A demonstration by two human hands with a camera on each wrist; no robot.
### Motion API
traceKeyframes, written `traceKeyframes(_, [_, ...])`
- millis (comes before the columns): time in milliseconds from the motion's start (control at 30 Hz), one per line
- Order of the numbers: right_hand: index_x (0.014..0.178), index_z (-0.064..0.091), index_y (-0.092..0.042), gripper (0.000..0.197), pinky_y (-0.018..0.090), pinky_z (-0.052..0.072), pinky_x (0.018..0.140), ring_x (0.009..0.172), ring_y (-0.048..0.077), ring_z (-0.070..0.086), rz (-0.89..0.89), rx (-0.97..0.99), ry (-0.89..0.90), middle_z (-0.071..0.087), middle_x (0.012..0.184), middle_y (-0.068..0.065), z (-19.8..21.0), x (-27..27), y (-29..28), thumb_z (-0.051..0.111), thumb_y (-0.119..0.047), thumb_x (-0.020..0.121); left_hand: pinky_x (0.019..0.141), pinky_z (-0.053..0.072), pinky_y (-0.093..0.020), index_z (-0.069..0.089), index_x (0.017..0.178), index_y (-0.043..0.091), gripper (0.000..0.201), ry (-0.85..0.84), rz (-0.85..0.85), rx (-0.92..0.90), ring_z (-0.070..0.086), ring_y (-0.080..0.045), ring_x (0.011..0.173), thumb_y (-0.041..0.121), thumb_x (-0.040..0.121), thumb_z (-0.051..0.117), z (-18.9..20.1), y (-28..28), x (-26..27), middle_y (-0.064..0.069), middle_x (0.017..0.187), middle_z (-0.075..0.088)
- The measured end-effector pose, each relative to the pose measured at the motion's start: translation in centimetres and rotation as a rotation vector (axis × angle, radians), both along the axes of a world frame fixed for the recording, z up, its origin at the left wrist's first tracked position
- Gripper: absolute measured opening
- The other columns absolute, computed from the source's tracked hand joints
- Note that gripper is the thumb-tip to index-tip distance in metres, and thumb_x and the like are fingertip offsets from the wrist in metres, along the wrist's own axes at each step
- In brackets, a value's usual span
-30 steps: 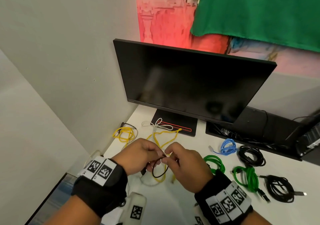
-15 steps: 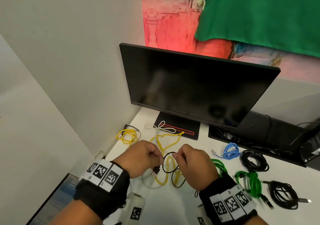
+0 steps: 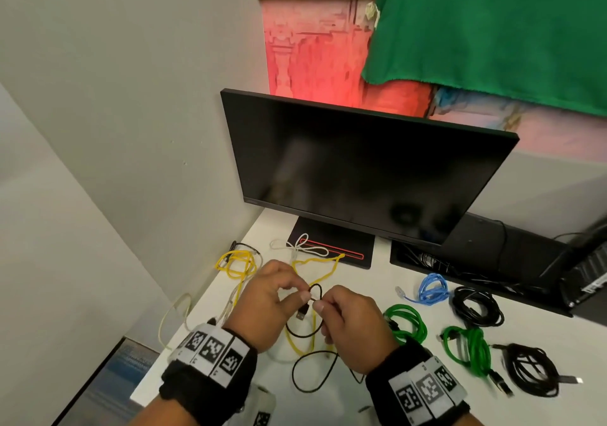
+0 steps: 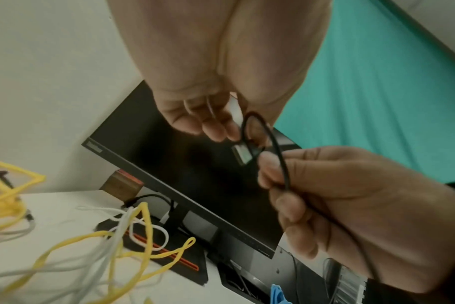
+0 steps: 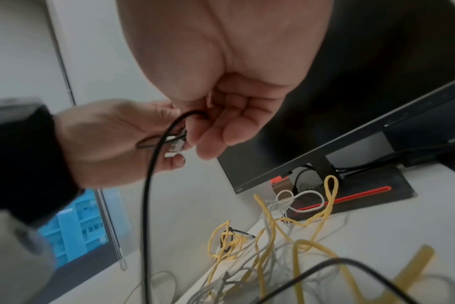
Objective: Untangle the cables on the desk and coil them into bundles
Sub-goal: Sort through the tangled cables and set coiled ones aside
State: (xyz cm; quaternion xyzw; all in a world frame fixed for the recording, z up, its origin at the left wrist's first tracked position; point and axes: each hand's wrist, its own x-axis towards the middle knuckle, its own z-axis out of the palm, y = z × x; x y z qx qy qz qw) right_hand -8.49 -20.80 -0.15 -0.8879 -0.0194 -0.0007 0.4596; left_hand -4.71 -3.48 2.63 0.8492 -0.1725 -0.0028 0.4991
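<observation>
Both hands are raised above the white desk point(image 3: 377, 281), close together, on a thin black USB cable point(image 3: 303, 335). My left hand point(image 3: 262, 297) pinches the cable near its metal USB plug point(image 4: 242, 154). My right hand point(image 3: 349, 322) pinches the cable a little further along, so a small loop point(image 4: 257, 131) stands up between the two hands. The rest of the black cable hangs down and curls on the desk. Under the hands lies a tangle of yellow cable point(image 3: 315, 268) and white cable point(image 3: 297, 245).
A black monitor point(image 3: 361, 169) stands behind on its base. Right of my hands lie coiled bundles: blue point(image 3: 432, 289), two green point(image 3: 407, 322), two black point(image 3: 478, 304). A yellow bundle point(image 3: 238, 263) sits far left. The wall and the desk's left edge are close.
The hands have shifted slightly apart and back together, and more black cable has been drawn out; it now hangs lower and curls on the desk in front of me.
</observation>
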Motion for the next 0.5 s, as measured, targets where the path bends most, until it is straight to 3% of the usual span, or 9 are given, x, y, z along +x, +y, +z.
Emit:
traceKeyframes(67, [0.077,0.056,-0.026,0.022,0.036,0.054,0.062,0.056,0.012,0.063,-0.009,0.028,-0.030,0.067,0.066,-0.003,-0.2,-0.2,-0.4,0.056,-0.034,0.098,0.069,0.041,-0.012,0.069,0.066,0.032,0.028,0.063,-0.002,-0.044,0.058,-0.005,0.074,0.007,0.077,0.079,-0.8,0.5,-0.2,0.008,0.078,0.063])
traceKeyframes(133, [0.078,0.055,-0.027,0.021,0.032,0.052,0.060,0.057,0.011,0.062,0.000,0.034,-0.056,0.067,0.070,-0.006,-0.5,-0.4,-0.7,0.055,-0.035,0.098,0.066,0.044,-0.023,0.070,0.068,0.024,0.018,0.206,0.013,-0.135,0.057,-0.009,0.065,0.010,0.072,0.081,-1.4,0.9,-0.5,-0.001,0.070,0.066])
traceKeyframes(200, [0.080,0.054,-0.027,0.021,0.029,0.050,0.059,0.059,0.010,0.061,0.040,0.026,-0.075,0.066,0.071,-0.009,-0.7,-0.6,-0.9,0.054,-0.037,0.098,0.069,0.046,-0.032,0.072,0.078,0.017,0.009,0.400,0.003,-0.294,0.064,-0.025,0.074,0.019,0.070,0.075,-1.5,1.2,-0.8,-0.016,0.079,0.071])
traceKeyframes(233, [0.081,0.053,-0.028,0.020,0.029,0.049,0.059,0.060,0.011,0.061,0.068,0.011,-0.080,0.066,0.072,-0.009,-0.7,-0.6,-1.1,0.054,-0.038,0.098,0.072,0.047,-0.032,0.074,0.086,0.015,0.018,0.495,-0.028,-0.350,0.067,-0.028,0.081,0.026,0.073,0.070,-1.5,1.3,-0.9,-0.018,0.087,0.072])
traceKeyframes(300, [0.081,0.051,-0.030,0.021,0.029,0.047,0.060,0.061,0.011,0.060,0.123,-0.034,-0.083,0.066,0.071,-0.009,-0.7,-0.5,-1.6,0.052,-0.042,0.098,0.077,0.047,-0.030,0.074,0.095,0.010,0.038,0.590,-0.112,-0.329,0.068,-0.020,0.088,0.042,0.082,0.059,-1.6,1.4,-1.1,-0.014,0.096,0.074])
traceKeyframes(367, [0.082,0.051,-0.030,0.023,0.029,0.047,0.060,0.062,0.010,0.059,0.165,-0.066,-0.086,0.065,0.069,-0.007,-0.5,-0.4,-2.0,0.050,-0.046,0.098,0.076,0.046,-0.027,0.075,0.083,0.010,0.043,0.566,-0.139,-0.248,0.065,-0.017,0.080,0.048,0.083,0.056,-1.3,1.2,-1.3,-0.011,0.089,0.074])
traceKeyframes(433, [0.083,0.051,-0.028,0.025,0.032,0.049,0.061,0.062,0.011,0.060,0.192,-0.072,-0.092,0.065,0.066,-0.005,-0.3,-0.2,-2.2,0.049,-0.047,0.099,0.064,0.045,-0.024,0.071,0.065,0.011,0.036,0.561,-0.129,-0.233,0.057,-0.021,0.066,0.043,0.079,0.062,-1.1,0.9,-1.2,-0.011,0.071,0.070])
traceKeyframes(500, [0.083,0.051,-0.028,0.024,0.032,0.049,0.061,0.062,0.012,0.060,0.213,-0.065,-0.102,0.065,0.066,-0.006,0.0,-0.2,-2.0,0.049,-0.046,0.099,0.050,0.038,-0.023,0.065,0.057,0.010,0.034,0.601,-0.133,-0.271,0.048,-0.021,0.051,0.039,0.076,0.065,-0.9,1.0,-1.0,-0.012,0.059,0.061])
